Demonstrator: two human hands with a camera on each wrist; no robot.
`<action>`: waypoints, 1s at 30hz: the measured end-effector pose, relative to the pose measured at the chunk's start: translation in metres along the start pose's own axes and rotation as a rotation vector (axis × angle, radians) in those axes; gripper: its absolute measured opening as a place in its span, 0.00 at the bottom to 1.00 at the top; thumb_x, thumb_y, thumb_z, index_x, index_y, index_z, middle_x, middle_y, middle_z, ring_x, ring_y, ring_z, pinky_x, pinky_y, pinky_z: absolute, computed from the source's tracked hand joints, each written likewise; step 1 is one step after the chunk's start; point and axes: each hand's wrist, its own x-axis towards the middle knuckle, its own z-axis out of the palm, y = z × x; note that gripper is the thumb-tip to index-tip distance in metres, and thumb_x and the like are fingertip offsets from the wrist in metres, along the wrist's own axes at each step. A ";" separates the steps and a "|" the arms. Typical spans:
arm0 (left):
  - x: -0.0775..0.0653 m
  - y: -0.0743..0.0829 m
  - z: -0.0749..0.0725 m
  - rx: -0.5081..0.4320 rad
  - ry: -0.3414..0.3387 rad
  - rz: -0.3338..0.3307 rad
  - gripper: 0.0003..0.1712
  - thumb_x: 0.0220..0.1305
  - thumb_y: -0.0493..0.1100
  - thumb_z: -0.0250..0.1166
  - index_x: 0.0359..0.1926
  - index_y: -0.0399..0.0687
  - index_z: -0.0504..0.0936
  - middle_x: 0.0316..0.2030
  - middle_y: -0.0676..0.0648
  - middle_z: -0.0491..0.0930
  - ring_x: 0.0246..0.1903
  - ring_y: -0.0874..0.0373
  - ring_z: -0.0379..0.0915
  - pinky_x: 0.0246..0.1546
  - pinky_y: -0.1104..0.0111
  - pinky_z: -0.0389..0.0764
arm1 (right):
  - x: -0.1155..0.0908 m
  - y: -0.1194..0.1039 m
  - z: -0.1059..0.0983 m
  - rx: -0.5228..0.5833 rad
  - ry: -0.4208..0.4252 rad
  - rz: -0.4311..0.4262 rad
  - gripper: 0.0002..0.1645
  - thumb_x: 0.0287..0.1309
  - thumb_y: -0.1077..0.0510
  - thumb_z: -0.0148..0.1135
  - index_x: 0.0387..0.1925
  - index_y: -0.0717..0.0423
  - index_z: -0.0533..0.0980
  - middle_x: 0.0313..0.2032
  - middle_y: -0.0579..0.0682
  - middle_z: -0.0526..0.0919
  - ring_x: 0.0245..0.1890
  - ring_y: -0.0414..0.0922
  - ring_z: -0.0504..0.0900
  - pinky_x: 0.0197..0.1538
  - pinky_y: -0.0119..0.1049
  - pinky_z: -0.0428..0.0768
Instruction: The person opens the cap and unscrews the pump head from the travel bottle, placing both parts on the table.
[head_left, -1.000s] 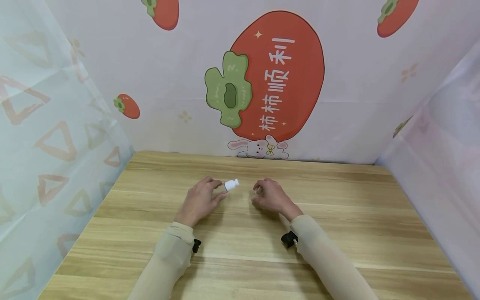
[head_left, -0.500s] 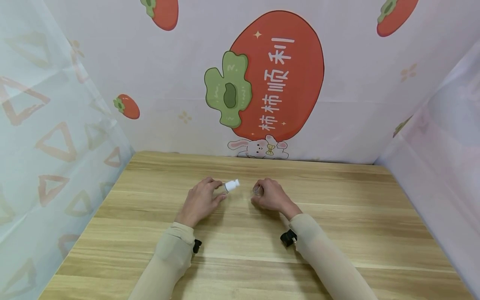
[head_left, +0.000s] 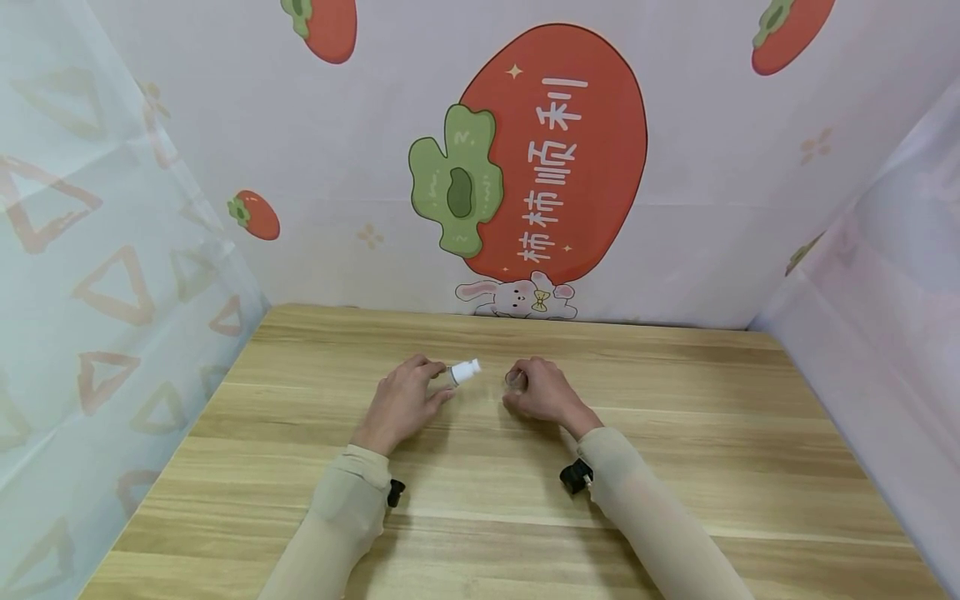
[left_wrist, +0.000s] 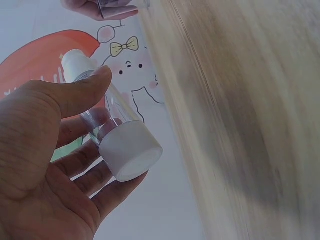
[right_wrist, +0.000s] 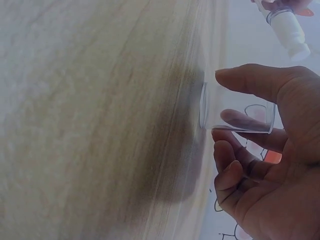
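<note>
My left hand (head_left: 405, 402) grips a small clear bottle with a white top (head_left: 466, 371), thumb on one side and fingers on the other. In the left wrist view the bottle's white base (left_wrist: 131, 151) faces the camera, and its clear body lies partly behind the thumb. To the right, my right hand (head_left: 546, 390) holds a clear cylindrical cap (head_left: 514, 381) between thumb and fingers. The right wrist view shows this see-through cap (right_wrist: 212, 107) with one end close to the tabletop; whether it touches is hard to tell. Bottle and cap are apart.
Both hands are over a wood-grain table (head_left: 480, 517). A white cloth backdrop (head_left: 697, 167) with printed persimmons stands along its back edge. More printed cloth (head_left: 82, 250) hangs at the left and right sides. A black wrist device (head_left: 576, 477) shows below the right sleeve.
In my right fingers the clear cap has tipped a little, so its round end shows more plainly than a second ago. The left hand and bottle are almost still.
</note>
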 end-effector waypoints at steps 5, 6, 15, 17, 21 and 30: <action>0.000 0.001 0.001 0.005 -0.002 0.003 0.21 0.61 0.46 0.75 0.52 0.40 0.86 0.44 0.43 0.82 0.32 0.54 0.75 0.31 0.58 0.80 | 0.000 0.000 0.000 0.003 0.003 0.012 0.17 0.52 0.54 0.77 0.41 0.55 0.82 0.35 0.47 0.79 0.37 0.45 0.76 0.44 0.42 0.77; 0.001 0.001 0.001 0.005 -0.002 0.005 0.21 0.61 0.45 0.75 0.52 0.40 0.86 0.44 0.43 0.82 0.32 0.54 0.75 0.31 0.58 0.80 | 0.000 0.000 0.000 0.005 0.002 0.018 0.17 0.52 0.54 0.77 0.42 0.55 0.82 0.35 0.48 0.79 0.37 0.45 0.76 0.44 0.42 0.78; 0.002 0.004 0.002 0.006 0.000 0.023 0.21 0.61 0.45 0.75 0.52 0.40 0.86 0.44 0.43 0.82 0.35 0.52 0.78 0.34 0.56 0.82 | -0.002 -0.002 -0.002 0.001 0.005 0.056 0.26 0.50 0.48 0.81 0.47 0.55 0.82 0.38 0.48 0.79 0.40 0.46 0.76 0.46 0.43 0.78; 0.002 0.006 0.001 0.006 -0.004 0.026 0.21 0.61 0.45 0.75 0.52 0.40 0.86 0.44 0.43 0.82 0.35 0.51 0.78 0.34 0.56 0.82 | -0.003 -0.002 -0.003 -0.011 0.010 0.050 0.27 0.49 0.48 0.81 0.48 0.55 0.82 0.39 0.48 0.79 0.40 0.46 0.76 0.46 0.43 0.78; 0.003 0.009 0.001 0.007 -0.022 0.032 0.21 0.61 0.45 0.75 0.52 0.41 0.86 0.44 0.43 0.82 0.35 0.51 0.78 0.34 0.56 0.82 | -0.006 -0.003 -0.008 -0.010 0.020 0.047 0.29 0.49 0.47 0.81 0.49 0.55 0.82 0.40 0.49 0.79 0.41 0.47 0.77 0.47 0.45 0.78; 0.006 0.014 0.006 0.025 -0.045 0.058 0.21 0.60 0.46 0.76 0.52 0.43 0.86 0.43 0.44 0.82 0.36 0.53 0.78 0.35 0.57 0.82 | -0.016 0.001 -0.018 0.029 0.028 0.055 0.32 0.50 0.48 0.81 0.53 0.57 0.80 0.46 0.53 0.79 0.46 0.50 0.78 0.48 0.47 0.79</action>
